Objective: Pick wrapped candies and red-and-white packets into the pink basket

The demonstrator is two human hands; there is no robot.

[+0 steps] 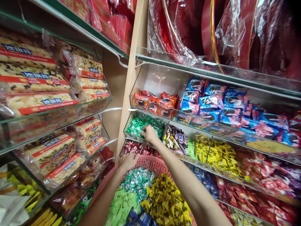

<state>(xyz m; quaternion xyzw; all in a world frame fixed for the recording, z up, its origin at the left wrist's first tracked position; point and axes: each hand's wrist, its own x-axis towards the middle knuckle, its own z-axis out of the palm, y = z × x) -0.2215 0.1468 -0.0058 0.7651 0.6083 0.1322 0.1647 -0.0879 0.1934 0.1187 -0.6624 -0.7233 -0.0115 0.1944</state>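
Observation:
My right hand [150, 134] reaches into a clear shelf bin [162, 133] of green-wrapped candies [134, 123]. Its fingers curl down and press together at the candies; what they hold, if anything, is hidden. My left hand [129, 160] is closed over the far rim of a pink plastic basket [162, 164], its fingertips partly out of sight. In the basket lie teal-green wrapped candies [138, 182], light green packets [123, 202], yellow packets [166, 201] and dark blue packets [139, 218]. Below the green bin are red-wrapped candies [134, 147].
To the left, glass-fronted shelves hold packaged pastry bars [44, 78]. Orange-red packets [155, 102] and blue packets [210, 100] fill the shelf above my right hand. Beside the green bin are brown-wrapped bars [177, 138] and yellow candies [216, 153]. A glass shelf edge [211, 70] crosses above.

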